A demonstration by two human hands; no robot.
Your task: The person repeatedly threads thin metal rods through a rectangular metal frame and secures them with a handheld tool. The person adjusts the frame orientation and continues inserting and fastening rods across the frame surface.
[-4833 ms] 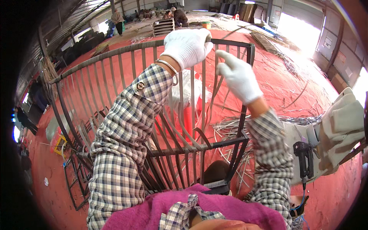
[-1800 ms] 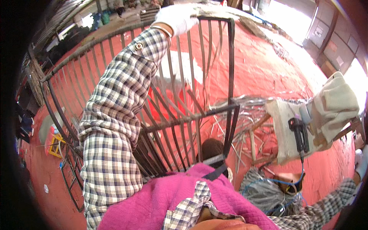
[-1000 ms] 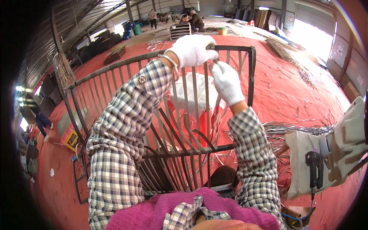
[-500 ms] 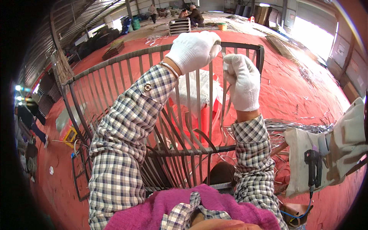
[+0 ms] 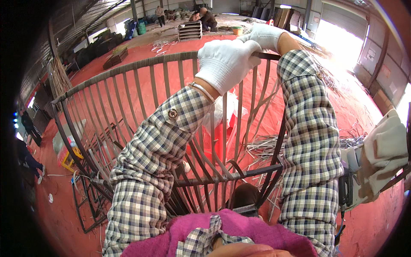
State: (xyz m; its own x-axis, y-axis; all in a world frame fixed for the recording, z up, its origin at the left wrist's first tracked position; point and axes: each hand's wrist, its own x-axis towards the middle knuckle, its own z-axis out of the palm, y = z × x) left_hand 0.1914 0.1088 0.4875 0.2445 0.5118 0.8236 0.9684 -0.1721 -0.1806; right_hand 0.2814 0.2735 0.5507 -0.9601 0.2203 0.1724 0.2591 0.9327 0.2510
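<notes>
A curved dark frame (image 5: pixel 141 64) stands before me, its top rail wrapped with grey-brown flat strip. Many flat strips (image 5: pixel 155 83) run down from this rail to the lower crossbar (image 5: pixel 222 176). My left hand (image 5: pixel 229 64), in a white knit glove, is closed over the top rail right of its middle. My right hand (image 5: pixel 263 36), gloved alike, reaches to the far side of the rail, its bent fingers meeting the left ones. What those fingers pinch is hidden. Loose strips (image 5: pixel 259 113) hang below, right of the left hand. Several strip ends curl at the crossbar.
A red stool-like thing (image 5: pixel 218 137) with clear plastic on it stands behind the strips. Cut strips (image 5: pixel 265 147) litter the red floor (image 5: pixel 175 103). At right is a cloth-covered seat (image 5: pixel 385 150) with a black air tool (image 5: pixel 345 188). People (image 5: pixel 209 19) sit far back.
My right hand has moved up and over to the far side of the rail, against the left hand. The left stays closed on the rail. The view has shifted a little.
</notes>
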